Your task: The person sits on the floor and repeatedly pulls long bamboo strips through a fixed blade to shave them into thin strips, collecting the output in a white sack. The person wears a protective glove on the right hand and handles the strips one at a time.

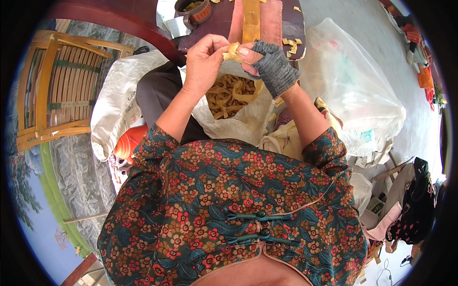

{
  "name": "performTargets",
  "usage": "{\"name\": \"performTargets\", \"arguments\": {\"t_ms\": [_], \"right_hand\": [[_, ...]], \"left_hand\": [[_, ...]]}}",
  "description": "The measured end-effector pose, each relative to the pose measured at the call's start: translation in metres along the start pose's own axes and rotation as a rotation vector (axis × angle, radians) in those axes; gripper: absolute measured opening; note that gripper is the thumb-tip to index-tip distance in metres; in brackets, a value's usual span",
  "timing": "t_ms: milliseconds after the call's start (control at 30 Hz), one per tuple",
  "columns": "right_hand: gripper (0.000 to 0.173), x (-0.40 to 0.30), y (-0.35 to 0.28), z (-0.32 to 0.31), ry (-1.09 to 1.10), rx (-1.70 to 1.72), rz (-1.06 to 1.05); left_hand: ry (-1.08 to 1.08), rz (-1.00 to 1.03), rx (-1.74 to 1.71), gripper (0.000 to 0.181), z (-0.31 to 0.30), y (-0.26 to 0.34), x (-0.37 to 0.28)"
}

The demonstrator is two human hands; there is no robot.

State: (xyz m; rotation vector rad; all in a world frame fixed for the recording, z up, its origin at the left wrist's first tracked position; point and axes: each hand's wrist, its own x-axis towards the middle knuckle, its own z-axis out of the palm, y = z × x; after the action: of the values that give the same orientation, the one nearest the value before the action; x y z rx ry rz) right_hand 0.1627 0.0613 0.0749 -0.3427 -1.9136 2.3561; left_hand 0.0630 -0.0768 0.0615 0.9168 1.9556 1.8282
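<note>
Between my two hands, above an open woven sack (236,130), is a knotted or folded pale-yellow strip (233,53). My left hand (205,62) is bare and pinches the strip's left end between thumb and fingers. On my right hand (273,66) is a grey knitted fingerless glove; its bare thumb and fingertips press on the strip's right side. The sack below holds many brown-yellow curled strips (232,94). Just beyond my hands, a wooden bar (251,23) lies on a pink cloth (272,21) on a dark red table (222,21). The strip's material cannot be told.
A brown mug-like container (195,13) stands at the table's far left, and small yellow pieces (293,46) lie near its right edge. A large clear plastic bag (350,78) is at the right. To the left are a white sack (125,89), an orange plastic object (130,143) and a slatted wooden chair (68,82).
</note>
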Motion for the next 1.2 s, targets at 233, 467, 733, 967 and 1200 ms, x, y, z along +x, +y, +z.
{"name": "performTargets", "arguments": {"t_ms": [233, 467, 733, 967, 1200], "right_hand": [[0.028, 0.014, 0.018, 0.0, 0.132, 0.157, -0.121], [0.023, 0.021, 0.011, -0.015, 0.31, 0.485, 0.098], [0.022, 0.026, 0.015, -0.038, 0.146, 0.505, -0.027], [0.024, 0.014, 0.023, 0.0, 0.02, 0.06, 0.0], [0.033, 0.014, 0.032, -0.002, -0.122, -0.657, -0.216]], "left_hand": [[0.074, 0.244, 0.173, 0.017, 0.017, 0.013, -0.015], [0.01, 0.071, -0.045, 0.006, 0.017, 0.015, -0.004], [-0.021, 0.009, 0.096, 0.014, -0.012, 0.04, -0.009], [-0.173, 0.164, 0.765, 0.03, 0.007, 0.033, -0.024], [-0.244, 0.365, 0.955, 0.018, -0.011, -0.002, -0.015]]}}
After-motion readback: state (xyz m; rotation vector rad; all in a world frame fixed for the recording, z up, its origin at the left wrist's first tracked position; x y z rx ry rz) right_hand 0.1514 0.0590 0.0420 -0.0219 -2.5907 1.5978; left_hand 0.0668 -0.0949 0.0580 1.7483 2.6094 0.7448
